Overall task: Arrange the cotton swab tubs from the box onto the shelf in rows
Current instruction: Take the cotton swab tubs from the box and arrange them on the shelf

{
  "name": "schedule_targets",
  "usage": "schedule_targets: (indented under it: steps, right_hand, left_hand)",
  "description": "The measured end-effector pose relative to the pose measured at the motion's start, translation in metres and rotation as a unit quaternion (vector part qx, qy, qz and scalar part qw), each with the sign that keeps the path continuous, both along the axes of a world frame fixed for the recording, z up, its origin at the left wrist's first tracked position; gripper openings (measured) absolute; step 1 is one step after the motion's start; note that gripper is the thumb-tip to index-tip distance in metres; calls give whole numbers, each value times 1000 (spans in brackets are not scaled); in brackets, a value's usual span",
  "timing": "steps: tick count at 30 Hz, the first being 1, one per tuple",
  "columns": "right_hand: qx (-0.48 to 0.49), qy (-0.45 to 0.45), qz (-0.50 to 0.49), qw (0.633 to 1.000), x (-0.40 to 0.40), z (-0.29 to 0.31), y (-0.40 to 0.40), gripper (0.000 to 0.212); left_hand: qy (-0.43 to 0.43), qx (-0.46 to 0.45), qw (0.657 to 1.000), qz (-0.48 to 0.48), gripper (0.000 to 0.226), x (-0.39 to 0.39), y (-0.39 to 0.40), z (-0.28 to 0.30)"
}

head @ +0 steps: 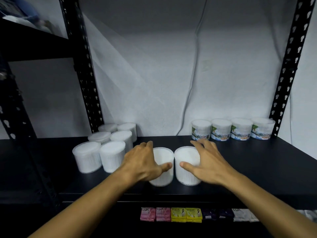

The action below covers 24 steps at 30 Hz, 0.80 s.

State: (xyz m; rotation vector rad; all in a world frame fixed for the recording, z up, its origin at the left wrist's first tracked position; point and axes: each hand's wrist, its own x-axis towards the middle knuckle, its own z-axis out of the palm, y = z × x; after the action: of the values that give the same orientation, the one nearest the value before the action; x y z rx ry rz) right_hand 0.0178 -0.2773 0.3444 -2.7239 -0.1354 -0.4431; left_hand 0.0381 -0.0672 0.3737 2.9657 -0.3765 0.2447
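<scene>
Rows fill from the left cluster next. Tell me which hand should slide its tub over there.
Left. The left hand grips the left tub, nearest the cluster; the right hand would have to cross over.

Lower tier: row of small sachets along the front edge, side by side: two pink Lux sachets, two yellow sachets, dark purple sachets, one white sachet. Behind the rack, pale wall with a grey cable hanging down it. Blurred bundle on the upper-left tier; contents unclear.
</scene>
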Motion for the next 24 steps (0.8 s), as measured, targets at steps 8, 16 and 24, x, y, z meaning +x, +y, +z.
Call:
schedule_targets:
  steps: [8, 16, 24]
  right_hand:
    - [-21, 126, 46, 991, 18, 18, -9, 86]
    - [-24, 182, 146, 972, 27, 30, -19, 72]
    - [-38, 134, 99, 985, 26, 18, -22, 79]
  left_hand:
    - [93, 8, 996, -17, 96, 23, -11, 20]
    - [196, -2, 971, -139, 90, 46, 1, 30]
    - [116, 54, 990, -64, 109, 43, -3, 23]
